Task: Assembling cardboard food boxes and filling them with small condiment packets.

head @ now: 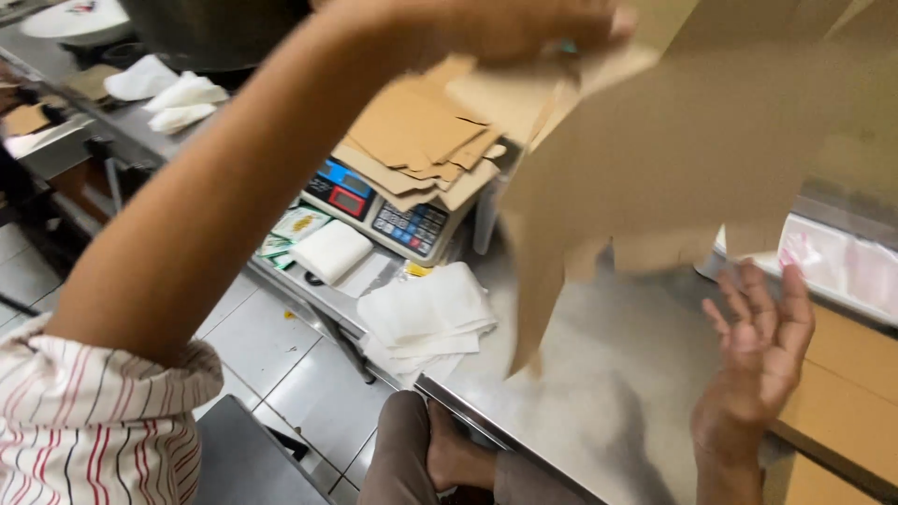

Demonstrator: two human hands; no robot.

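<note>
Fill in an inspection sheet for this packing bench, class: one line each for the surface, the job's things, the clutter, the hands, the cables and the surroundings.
Surface: steel table, shiny and bare in front of the person.
Job's things: flat brown cardboard sheet lifted and blurred; stack of brown cardboard blanks lying on the digital scale.
Clutter: pile of white paper sheets; folded white cloth; printed sachets.
Hands: left hand raised, gripping the sheet's top edge; right hand open, fingers spread, below the sheet and not touching it.
Cables: nothing seen.
Surroundings: tiled floor; crumpled white cloths on a far counter.
</note>
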